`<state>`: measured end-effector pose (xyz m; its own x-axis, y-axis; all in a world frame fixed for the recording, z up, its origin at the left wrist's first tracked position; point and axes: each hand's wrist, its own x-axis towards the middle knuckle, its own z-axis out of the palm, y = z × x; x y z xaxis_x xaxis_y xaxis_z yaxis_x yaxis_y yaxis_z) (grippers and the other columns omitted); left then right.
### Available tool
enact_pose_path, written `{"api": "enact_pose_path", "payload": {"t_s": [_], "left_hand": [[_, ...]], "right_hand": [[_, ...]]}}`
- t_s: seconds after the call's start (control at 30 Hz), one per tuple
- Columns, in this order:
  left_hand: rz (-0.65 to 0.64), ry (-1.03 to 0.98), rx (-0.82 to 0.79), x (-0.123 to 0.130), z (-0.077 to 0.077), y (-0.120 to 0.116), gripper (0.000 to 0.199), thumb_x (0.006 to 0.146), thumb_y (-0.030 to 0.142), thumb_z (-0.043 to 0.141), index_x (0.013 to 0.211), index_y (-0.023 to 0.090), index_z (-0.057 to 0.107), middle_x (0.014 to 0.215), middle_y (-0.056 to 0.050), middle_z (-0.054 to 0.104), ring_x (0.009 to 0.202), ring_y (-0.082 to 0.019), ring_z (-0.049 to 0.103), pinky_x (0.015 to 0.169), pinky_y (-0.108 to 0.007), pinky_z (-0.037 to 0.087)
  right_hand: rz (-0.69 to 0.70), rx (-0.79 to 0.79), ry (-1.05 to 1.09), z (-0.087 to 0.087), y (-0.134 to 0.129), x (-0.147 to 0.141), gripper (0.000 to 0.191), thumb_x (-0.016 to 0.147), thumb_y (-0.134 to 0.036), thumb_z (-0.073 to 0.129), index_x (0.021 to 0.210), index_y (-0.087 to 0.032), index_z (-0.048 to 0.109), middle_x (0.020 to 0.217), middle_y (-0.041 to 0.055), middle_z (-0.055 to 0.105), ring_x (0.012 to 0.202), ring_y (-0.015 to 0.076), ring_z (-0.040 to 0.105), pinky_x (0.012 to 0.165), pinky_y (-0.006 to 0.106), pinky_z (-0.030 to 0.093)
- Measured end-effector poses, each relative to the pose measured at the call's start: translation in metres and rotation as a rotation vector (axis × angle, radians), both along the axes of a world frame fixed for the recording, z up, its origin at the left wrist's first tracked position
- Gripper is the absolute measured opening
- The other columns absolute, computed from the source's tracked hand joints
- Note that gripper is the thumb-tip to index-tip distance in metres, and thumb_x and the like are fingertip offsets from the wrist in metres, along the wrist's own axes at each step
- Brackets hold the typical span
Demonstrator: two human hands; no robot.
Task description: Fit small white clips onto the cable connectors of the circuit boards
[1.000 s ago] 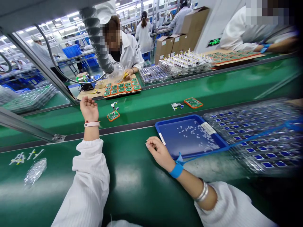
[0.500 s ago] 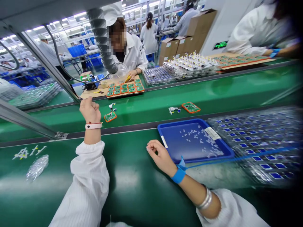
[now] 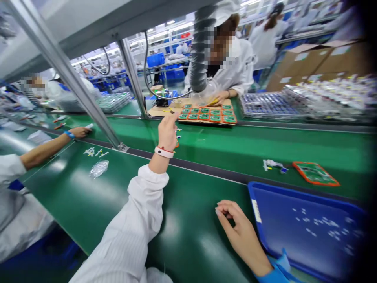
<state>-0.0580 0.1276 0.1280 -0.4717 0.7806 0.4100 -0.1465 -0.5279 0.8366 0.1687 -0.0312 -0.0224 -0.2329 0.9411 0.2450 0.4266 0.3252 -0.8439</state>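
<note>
My left hand [image 3: 167,131] is raised over the green belt, its fingers partly bent and nothing visible in them. Behind it, an orange-rimmed circuit board [image 3: 177,142] with small white connector parts [image 3: 179,130] is mostly hidden. Contact between hand and board cannot be made out. My right hand [image 3: 240,232] hovers low over the green bench [image 3: 188,220], left of a blue tray [image 3: 273,228]. Its thumb and fingers curve loosely with a gap between them, and it holds nothing I can see. Small whitish pieces [image 3: 330,224] lie scattered in the tray.
Another orange-rimmed board [image 3: 316,173] and its connector parts [image 3: 275,166] lie on the belt. White connectors [image 3: 90,151] and a clear plastic bag [image 3: 99,169] rest at left. A metal post [image 3: 88,106] stands there, beside a co-worker's hand [image 3: 81,132]. Opposite, a person works behind several boards [image 3: 203,114].
The view has swung left, shifting the scene rightward. My left hand now covers most of the nearer board. My right hand stays beside the blue tray. A co-worker's arm appears at left.
</note>
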Motion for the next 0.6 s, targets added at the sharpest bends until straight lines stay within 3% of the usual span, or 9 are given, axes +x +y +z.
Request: {"api": "enact_pose_path", "payload": {"t_s": [0.1, 0.23, 0.4, 0.5, 0.6], "left_hand": [[-0.042, 0.0, 0.122, 0.005, 0.005, -0.01, 0.049, 0.089, 0.032, 0.052, 0.053, 0.018, 0.021, 0.05, 0.007, 0.016, 0.043, -0.004, 0.023, 0.045, -0.021, 0.026], [-0.133, -0.012, 0.175, 0.012, 0.021, -0.032, 0.053, 0.091, 0.04, 0.047, 0.051, 0.017, 0.021, 0.049, 0.007, 0.01, 0.04, -0.004, 0.019, 0.044, -0.023, 0.026], [-0.053, 0.063, 0.164, 0.024, 0.038, -0.062, 0.06, 0.088, 0.052, 0.048, 0.049, 0.017, 0.018, 0.048, 0.007, 0.007, 0.037, -0.004, 0.016, 0.042, -0.024, 0.025], [-0.013, 0.139, 0.292, 0.034, 0.04, -0.089, 0.068, 0.08, 0.059, 0.055, 0.051, 0.017, 0.01, 0.047, 0.006, 0.007, 0.036, -0.004, 0.015, 0.041, -0.025, 0.023], [-0.035, 0.336, 0.412, 0.045, 0.037, -0.121, 0.071, 0.08, 0.063, 0.053, 0.047, 0.017, 0.01, 0.041, 0.006, 0.004, 0.034, -0.005, 0.01, 0.04, -0.029, 0.018]], "right_hand": [[0.047, 0.014, -0.032, 0.001, -0.003, -0.001, 0.024, 0.085, -0.041, 0.048, 0.075, -0.022, 0.059, 0.092, 0.0088, 0.06, 0.086, 0.021, 0.059, 0.067, 0.032, 0.049], [0.065, 0.005, -0.045, 0.0, -0.003, -0.001, 0.024, 0.084, -0.042, 0.048, 0.074, -0.023, 0.059, 0.092, 0.0093, 0.059, 0.083, 0.0211, 0.06, 0.059, 0.03, 0.049], [0.075, 0.0, -0.044, 0.004, -0.003, 0.0, 0.025, 0.084, -0.042, 0.047, 0.072, -0.024, 0.059, 0.091, 0.0095, 0.06, 0.08, 0.0211, 0.06, 0.054, 0.028, 0.048], [0.085, 0.01, -0.051, 0.005, -0.003, 0.0, 0.024, 0.084, -0.041, 0.048, 0.071, -0.024, 0.059, 0.089, 0.009, 0.06, 0.081, 0.0208, 0.061, 0.058, 0.029, 0.05], [0.106, 0.016, -0.049, -0.001, 0.0, 0.001, 0.022, 0.083, -0.04, 0.05, 0.071, -0.024, 0.059, 0.088, 0.0083, 0.06, 0.081, 0.0211, 0.061, 0.064, 0.031, 0.052]]}}
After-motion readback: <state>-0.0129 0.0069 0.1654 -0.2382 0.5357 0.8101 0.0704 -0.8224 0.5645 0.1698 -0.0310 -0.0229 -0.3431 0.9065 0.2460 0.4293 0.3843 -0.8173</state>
